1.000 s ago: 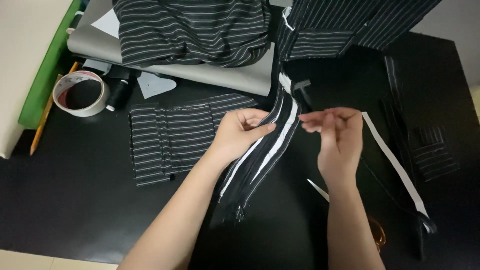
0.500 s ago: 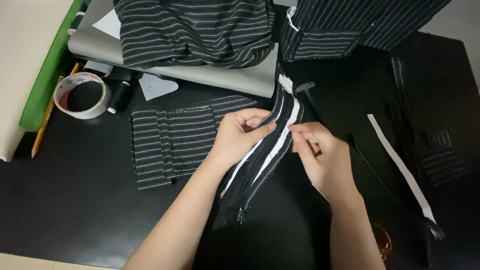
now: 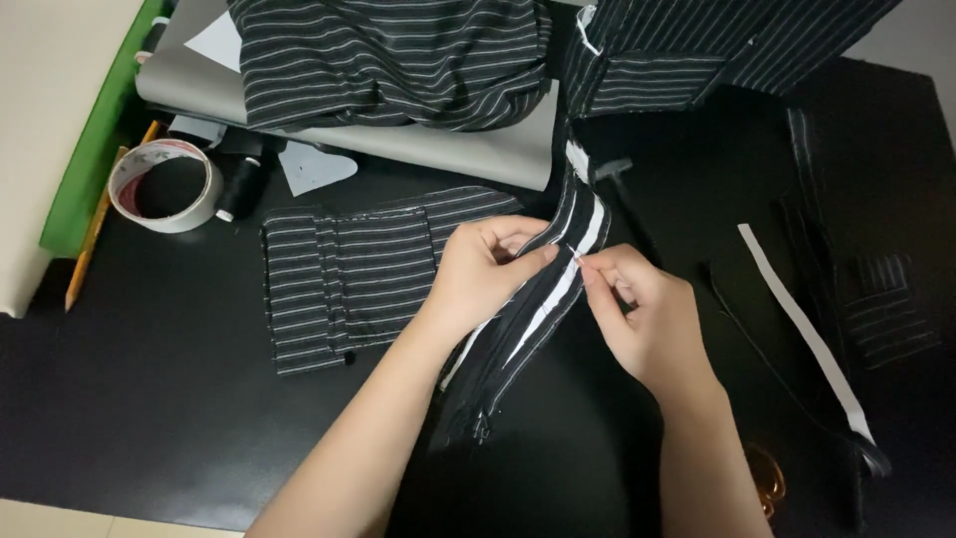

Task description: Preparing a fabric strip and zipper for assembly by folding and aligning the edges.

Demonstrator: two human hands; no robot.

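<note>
A long strip of black fabric with white stripes point(image 3: 543, 309) runs from the upper cloth pile down the black table, a white band along its middle. My left hand point(image 3: 488, 269) pinches the strip from its left edge. Fingers of my right hand point(image 3: 637, 314) meet the same spot from the right, thumb and forefinger pressed to the white band; whether they hold a pin I cannot tell. A folded striped fabric piece point(image 3: 349, 274) lies flat just left of my left hand.
A tape roll point(image 3: 164, 184), a black thread spool point(image 3: 239, 187) and a pencil point(image 3: 95, 229) sit at the left. Striped cloth point(image 3: 398, 60) is piled on a grey board point(image 3: 468, 154). A white strip point(image 3: 802, 329) and striped scraps point(image 3: 886, 309) lie at the right.
My right hand has moved left from above the table to the striped strip and now pinches it beside my left hand. The left hand has stayed put.
</note>
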